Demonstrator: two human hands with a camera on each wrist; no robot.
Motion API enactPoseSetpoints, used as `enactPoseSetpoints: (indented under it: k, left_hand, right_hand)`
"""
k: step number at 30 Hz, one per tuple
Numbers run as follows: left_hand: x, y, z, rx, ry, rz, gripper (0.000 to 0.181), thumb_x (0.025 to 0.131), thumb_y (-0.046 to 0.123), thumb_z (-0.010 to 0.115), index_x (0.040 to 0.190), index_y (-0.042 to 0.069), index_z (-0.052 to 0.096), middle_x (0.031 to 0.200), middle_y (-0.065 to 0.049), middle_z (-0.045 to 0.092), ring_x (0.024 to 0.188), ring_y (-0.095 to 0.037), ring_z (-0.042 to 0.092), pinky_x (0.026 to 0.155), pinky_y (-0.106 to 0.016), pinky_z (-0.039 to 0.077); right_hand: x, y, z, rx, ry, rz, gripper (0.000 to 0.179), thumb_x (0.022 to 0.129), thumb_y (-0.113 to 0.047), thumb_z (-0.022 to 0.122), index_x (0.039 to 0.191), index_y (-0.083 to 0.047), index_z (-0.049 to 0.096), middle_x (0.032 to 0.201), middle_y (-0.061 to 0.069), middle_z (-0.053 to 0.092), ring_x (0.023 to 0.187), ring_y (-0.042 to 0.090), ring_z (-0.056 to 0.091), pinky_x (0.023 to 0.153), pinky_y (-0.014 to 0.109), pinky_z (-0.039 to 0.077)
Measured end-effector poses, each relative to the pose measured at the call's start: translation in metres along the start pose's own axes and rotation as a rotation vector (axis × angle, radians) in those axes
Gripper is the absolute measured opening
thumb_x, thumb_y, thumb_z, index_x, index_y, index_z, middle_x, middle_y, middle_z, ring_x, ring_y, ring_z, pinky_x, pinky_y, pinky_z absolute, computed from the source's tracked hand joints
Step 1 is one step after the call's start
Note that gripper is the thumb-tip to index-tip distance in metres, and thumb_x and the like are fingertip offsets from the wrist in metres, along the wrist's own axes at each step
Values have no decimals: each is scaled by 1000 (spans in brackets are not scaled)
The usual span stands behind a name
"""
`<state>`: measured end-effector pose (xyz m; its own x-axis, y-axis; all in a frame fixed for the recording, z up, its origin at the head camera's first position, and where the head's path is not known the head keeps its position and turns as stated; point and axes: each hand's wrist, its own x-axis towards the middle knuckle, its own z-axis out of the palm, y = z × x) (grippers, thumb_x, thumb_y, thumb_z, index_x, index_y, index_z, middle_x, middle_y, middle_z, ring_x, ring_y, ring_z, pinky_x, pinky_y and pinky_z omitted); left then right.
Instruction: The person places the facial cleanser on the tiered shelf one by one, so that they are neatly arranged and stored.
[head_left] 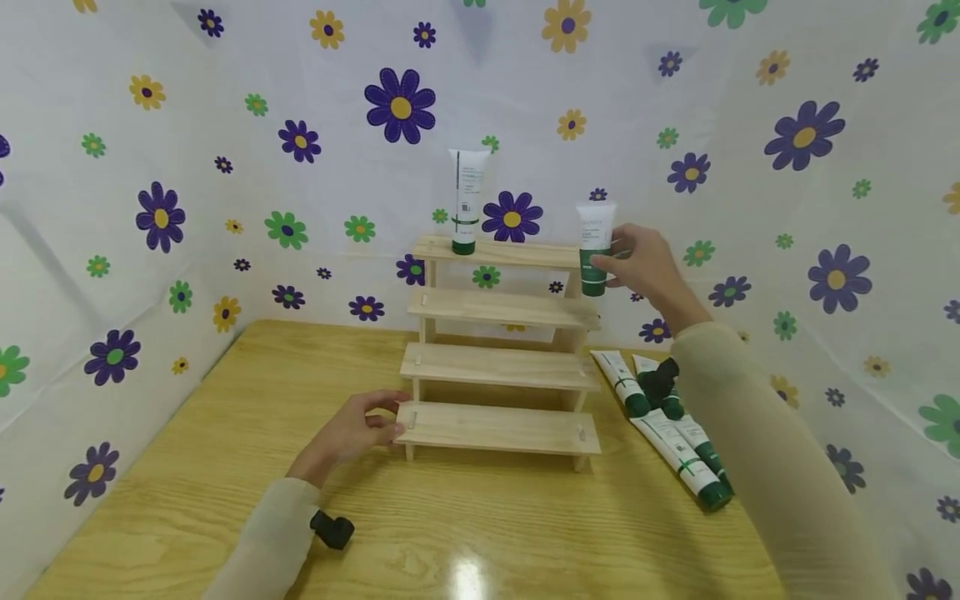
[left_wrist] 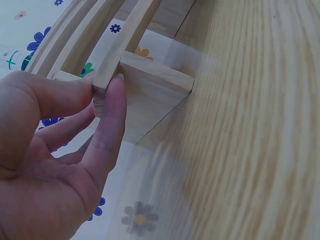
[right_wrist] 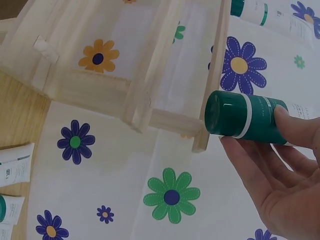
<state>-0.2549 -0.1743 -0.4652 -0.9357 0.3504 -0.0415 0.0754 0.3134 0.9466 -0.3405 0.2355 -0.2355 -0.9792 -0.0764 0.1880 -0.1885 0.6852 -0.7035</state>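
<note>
My right hand [head_left: 641,262] grips a white and green squeeze tube [head_left: 596,242], cap down, at the right end of the top step of a wooden tiered stand [head_left: 495,310]. In the right wrist view the tube's green cap [right_wrist: 220,114] overlaps the end of the top board. My left hand [head_left: 358,429] pinches the left end of the lowest step [head_left: 487,427]; in the left wrist view thumb and forefinger [left_wrist: 112,110] close on the board's corner. A taller white tube [head_left: 467,196] stands on its green cap on the top step, left of centre.
Several white and green tubes [head_left: 675,450] lie on the wooden table [head_left: 337,358] right of the stand, beneath my right forearm. A white flower-patterned cloth [head_left: 300,75] rises behind and at both sides. Black wrist devices [head_left: 332,529] sit at both sleeves.
</note>
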Motion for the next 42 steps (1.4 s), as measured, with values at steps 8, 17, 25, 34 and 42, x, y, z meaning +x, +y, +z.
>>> enactPoseSetpoints:
  k: [8, 17, 25, 34, 42]
  left_hand:
    - [-2, 1, 1, 14, 13, 1, 50, 99, 3, 67, 147, 1, 52, 136, -25, 54, 97, -20, 69, 82, -36, 64]
    - [-4, 2, 0, 16, 7, 9, 50, 99, 4, 68, 146, 1, 53, 136, -25, 55, 99, -21, 69, 83, -35, 64]
    - [-3, 4, -1, 14, -5, 17, 50, 99, 5, 67, 146, 1, 52, 136, -26, 54, 98, -21, 69, 82, -34, 64]
    - [-3, 5, 0, 6, 0, 6, 50, 98, 4, 68, 146, 1, 52, 137, -26, 54, 101, -21, 69, 83, -35, 64]
    - [-3, 5, 1, 12, 4, -3, 50, 99, 4, 67, 147, 2, 52, 135, -25, 55, 99, -20, 69, 83, -34, 64]
  right_hand:
    - [12, -14, 14, 48, 22, -6, 49, 101, -14, 66, 144, 4, 49, 141, 28, 58, 127, 42, 60, 99, 51, 58]
    - [25, -27, 30, 116, 60, 9, 48, 100, -11, 67, 143, 2, 51, 140, 26, 59, 126, 40, 62, 100, 50, 58]
    - [35, -33, 41, 121, 99, -12, 45, 100, -11, 67, 142, 2, 53, 140, 25, 61, 124, 39, 64, 98, 48, 60]
    - [46, -41, 56, 214, 102, -8, 45, 101, -8, 65, 142, 2, 51, 141, 24, 60, 127, 37, 62, 99, 47, 60]
    - [55, -45, 67, 202, 112, -7, 45, 101, -9, 65, 143, 0, 51, 141, 21, 60, 127, 34, 62, 98, 41, 60]
